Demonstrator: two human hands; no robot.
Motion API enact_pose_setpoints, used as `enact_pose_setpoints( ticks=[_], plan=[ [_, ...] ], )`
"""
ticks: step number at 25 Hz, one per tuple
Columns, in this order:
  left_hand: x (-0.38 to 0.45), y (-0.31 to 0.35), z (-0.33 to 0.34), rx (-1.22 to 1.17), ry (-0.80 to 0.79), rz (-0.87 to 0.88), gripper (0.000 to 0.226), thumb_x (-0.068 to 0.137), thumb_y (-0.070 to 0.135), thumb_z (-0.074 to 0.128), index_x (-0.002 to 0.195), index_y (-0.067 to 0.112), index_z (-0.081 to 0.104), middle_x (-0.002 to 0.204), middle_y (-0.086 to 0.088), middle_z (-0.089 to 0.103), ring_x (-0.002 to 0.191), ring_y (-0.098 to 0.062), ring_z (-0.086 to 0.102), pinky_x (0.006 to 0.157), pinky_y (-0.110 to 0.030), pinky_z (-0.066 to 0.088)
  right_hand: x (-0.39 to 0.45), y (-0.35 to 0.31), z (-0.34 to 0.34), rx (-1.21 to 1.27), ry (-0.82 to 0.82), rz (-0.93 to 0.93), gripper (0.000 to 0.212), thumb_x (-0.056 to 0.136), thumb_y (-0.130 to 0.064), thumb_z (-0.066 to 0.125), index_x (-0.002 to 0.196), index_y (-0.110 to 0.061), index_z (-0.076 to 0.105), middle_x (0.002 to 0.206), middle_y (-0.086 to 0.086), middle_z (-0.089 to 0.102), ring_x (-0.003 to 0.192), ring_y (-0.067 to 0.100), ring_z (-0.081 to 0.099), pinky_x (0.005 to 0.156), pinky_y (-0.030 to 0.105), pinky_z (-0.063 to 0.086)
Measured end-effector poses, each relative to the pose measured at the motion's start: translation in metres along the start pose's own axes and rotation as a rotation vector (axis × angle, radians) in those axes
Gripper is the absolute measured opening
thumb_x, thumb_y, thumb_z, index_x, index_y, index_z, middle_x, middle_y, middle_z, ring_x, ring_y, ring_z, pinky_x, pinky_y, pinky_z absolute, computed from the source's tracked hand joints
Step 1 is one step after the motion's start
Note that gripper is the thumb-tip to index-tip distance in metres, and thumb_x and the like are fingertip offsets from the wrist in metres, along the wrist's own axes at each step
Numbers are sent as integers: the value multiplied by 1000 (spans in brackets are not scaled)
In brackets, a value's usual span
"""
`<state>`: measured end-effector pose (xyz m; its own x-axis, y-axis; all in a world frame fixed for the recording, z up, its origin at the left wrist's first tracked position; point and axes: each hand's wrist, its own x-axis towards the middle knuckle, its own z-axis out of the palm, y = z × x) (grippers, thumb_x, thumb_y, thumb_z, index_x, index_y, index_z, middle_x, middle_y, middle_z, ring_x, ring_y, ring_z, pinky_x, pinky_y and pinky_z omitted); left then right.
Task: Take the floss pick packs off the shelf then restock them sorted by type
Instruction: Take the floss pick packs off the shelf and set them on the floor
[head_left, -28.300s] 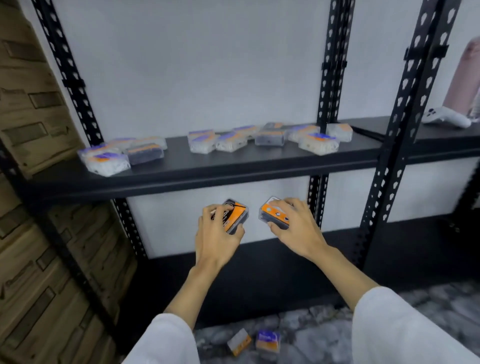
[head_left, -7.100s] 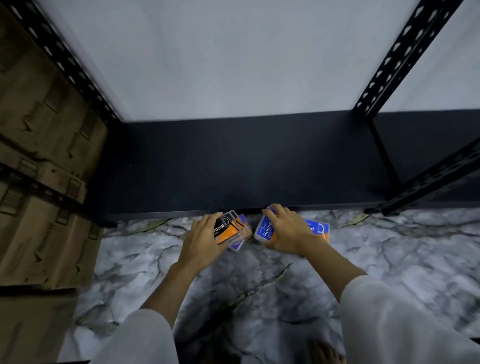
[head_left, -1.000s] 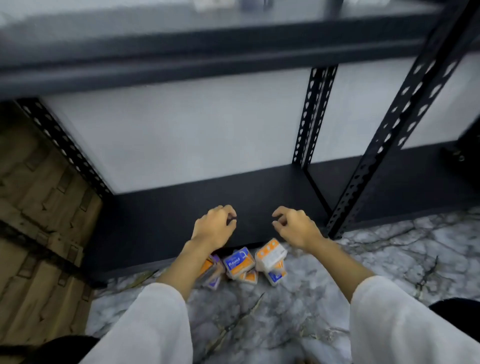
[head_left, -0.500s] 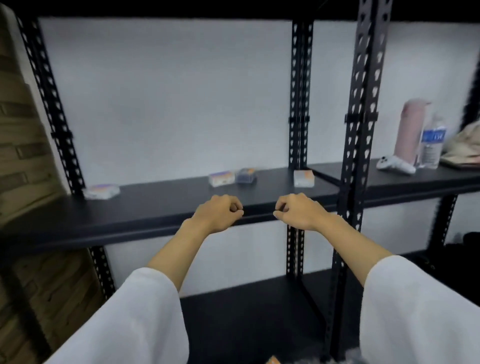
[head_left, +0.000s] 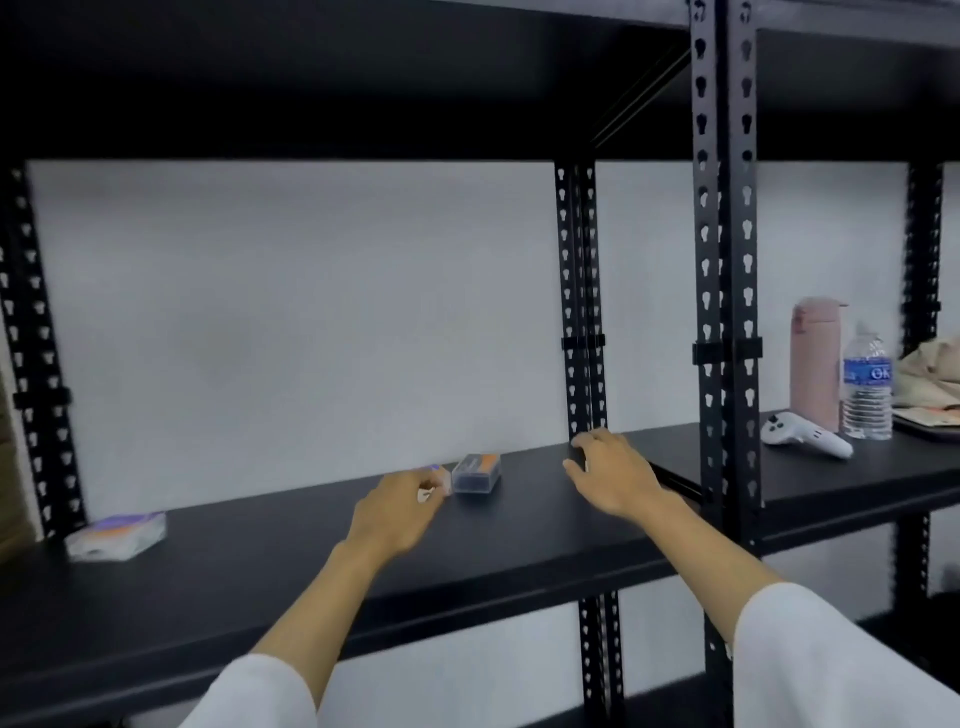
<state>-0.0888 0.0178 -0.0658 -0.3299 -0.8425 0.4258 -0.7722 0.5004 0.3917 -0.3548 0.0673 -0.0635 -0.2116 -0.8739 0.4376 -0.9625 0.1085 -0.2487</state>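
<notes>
3 packs left on shelf, both hands reaching in

3 floss pick packs show on the black shelf. The left hand is at the white pack, which sits mostly hidden behind it; fingers look loosely curled toward it, but blur hides whether they have closed on it, so cannot tell if it is held. The right hand is over the back right of the shelf near the rear upright, fingers spread and relaxed, holding nothing visible. If a pack lies under that hand, it is hidden.

Judgement: the step in hand is clearing the last packs off. To do it well, pinch each pack across its short sides, thumb on one side and fingers on the other, then lift straight up before pulling back, so the neighbour is not knocked. The dark pack sits just beside the white one, almost touching, so the left hand should take the white one without dragging sideways.

Looks: the dark pack is a small clear box with dark contents and an orange label on top. The far-left pack is a clear box with pale contents and a purple and orange label, lying flat near the left upright, well apart from the other 2. Text on labels is too blurred to read.
</notes>
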Motion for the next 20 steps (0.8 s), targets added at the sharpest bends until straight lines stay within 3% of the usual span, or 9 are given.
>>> enact_pose_setpoints(
  ticks=[3,5,9,13,18,20],
  plan=[
    [21,-29,17,17,73,-23,26,97,36,42,115,32,60,119,10,60,105,-17,57,76,-29,40,25,15,36,-69,-68,196,59,94,-48,42,142,-16,34,149,19,27,134,39,28,107,46,30],
    [33,-42,24,26,85,-33,26,97,34,43,117,30,58,123,7,59,104,-17,57,75,-29,40,29,17,53,-108,-62,265,50,92,-42,49,134,-16,42,138,19,40,124,37,40,99,42,38],
    [56,-60,32,27,64,-23,30,96,34,46,123,25,57,128,2,55,111,-19,54,83,-33,45,26,-1,68,-27,55,73,31,84,-29,56,113,-19,57,115,7,55,104,29,50,85,35,43],
    [73,-70,43,46,15,-42,41,93,37,51,131,22,51,135,-3,49,117,-23,49,94,-38,44,19,-44,78,296,-25,-153,12,76,-30,55,84,-22,58,96,-3,61,90,21,57,78,35,49],
    [86,-81,55,112,-121,-88,69,86,60,51,146,34,29,154,-6,29,141,-29,27,114,-47,26,17,-51,87,280,-65,-246,35,76,-40,51,109,-29,58,112,-6,59,103,23,54,85,35,49],
    [88,-83,56,128,-165,-119,70,85,62,51,146,36,28,151,-8,31,138,-31,30,113,-47,27,15,-50,84,245,-16,-240,40,81,-45,53,118,-30,57,121,-7,57,109,22,51,91,32,45]
  ],
)
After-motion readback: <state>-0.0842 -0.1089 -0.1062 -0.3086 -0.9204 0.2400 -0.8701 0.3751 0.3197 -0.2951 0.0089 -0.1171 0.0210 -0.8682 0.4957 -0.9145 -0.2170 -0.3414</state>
